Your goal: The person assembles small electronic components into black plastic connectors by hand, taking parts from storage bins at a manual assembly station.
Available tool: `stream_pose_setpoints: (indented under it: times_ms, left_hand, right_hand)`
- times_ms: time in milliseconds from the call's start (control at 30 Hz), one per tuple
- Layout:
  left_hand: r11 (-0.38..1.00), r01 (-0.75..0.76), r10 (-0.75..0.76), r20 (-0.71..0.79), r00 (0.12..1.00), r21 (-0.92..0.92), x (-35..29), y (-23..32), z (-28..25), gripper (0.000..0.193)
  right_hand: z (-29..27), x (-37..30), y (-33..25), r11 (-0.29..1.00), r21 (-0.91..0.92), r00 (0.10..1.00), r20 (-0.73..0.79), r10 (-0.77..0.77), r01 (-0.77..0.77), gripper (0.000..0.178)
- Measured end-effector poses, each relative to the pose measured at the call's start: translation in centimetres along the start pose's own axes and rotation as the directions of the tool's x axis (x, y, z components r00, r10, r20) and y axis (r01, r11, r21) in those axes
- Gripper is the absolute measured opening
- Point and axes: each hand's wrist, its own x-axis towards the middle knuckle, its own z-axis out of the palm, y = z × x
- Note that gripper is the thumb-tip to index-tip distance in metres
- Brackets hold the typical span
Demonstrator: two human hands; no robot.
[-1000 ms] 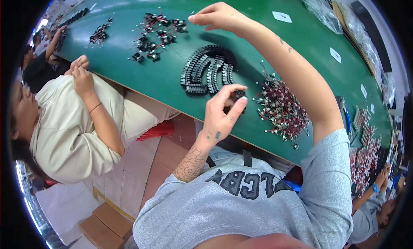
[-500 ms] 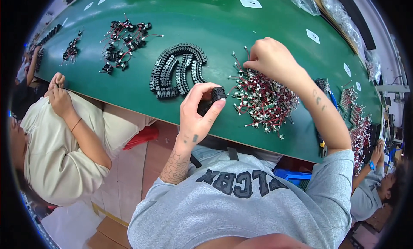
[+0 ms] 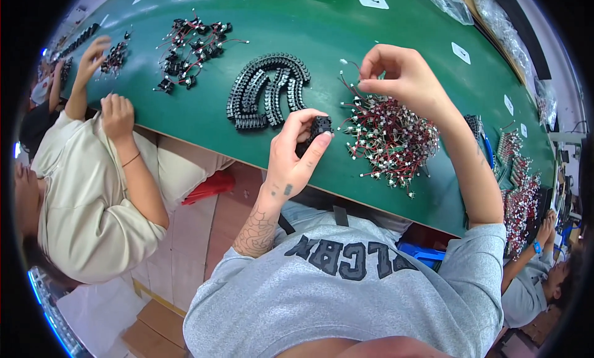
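Observation:
My left hand (image 3: 297, 149) is closed around a small black plastic block (image 3: 320, 127) with a knobbly surface, held over the table's near edge. Part of the block is hidden by my fingers. Above the far side of a heap of red-and-black wires with white connectors (image 3: 396, 132), my right hand (image 3: 396, 76) is pinched. A thin wire with a white connector (image 3: 344, 62) sticks out from its fingertips; the rest of that piece is hidden. Left of the heap, curved rows of black plastic parts (image 3: 238, 101) lie on the green table (image 3: 204, 126).
Wired black parts (image 3: 192, 49) lie in a loose cluster further left, with a smaller pile (image 3: 116, 58) beyond. A co-worker in a cream shirt (image 3: 93, 197) sits at my left. At the right are more wired connectors (image 3: 523, 197) and another person (image 3: 535, 284). White cards (image 3: 373, 2) dot the table.
My right hand has risen slightly off the heap, with a wire and white connector showing at its fingertips. My left hand keeps the black block. The co-worker's hands have parted, one reaching over the table.

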Motion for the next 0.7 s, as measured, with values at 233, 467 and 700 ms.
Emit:
stream_pose_setpoints:
  times_ms: [233, 467, 700]
  left_hand:
    - [0.998, 0.018, -0.017, -0.016, 1.000, 0.061, -0.2, 0.4, -1.3, 0.025]
    - [0.995, -0.022, 0.019, 0.038, 0.999, 0.095, 0.6, -0.1, -1.3, 0.025]
    - [0.997, -0.035, 0.033, 0.023, 0.999, 0.076, 0.5, -0.2, -1.0, 0.025]
  right_hand:
    - [2.5, -1.0, -1.6, 0.976, 0.215, 0.992, 0.122, 0.010, -0.037, 0.014]
    - [3.1, -1.6, -2.6, 0.882, 0.339, 0.944, 0.149, 0.294, -0.328, 0.018]
    - [3.7, -1.8, -1.5, 0.986, 0.165, 0.996, 0.088, 0.012, -0.026, 0.020]
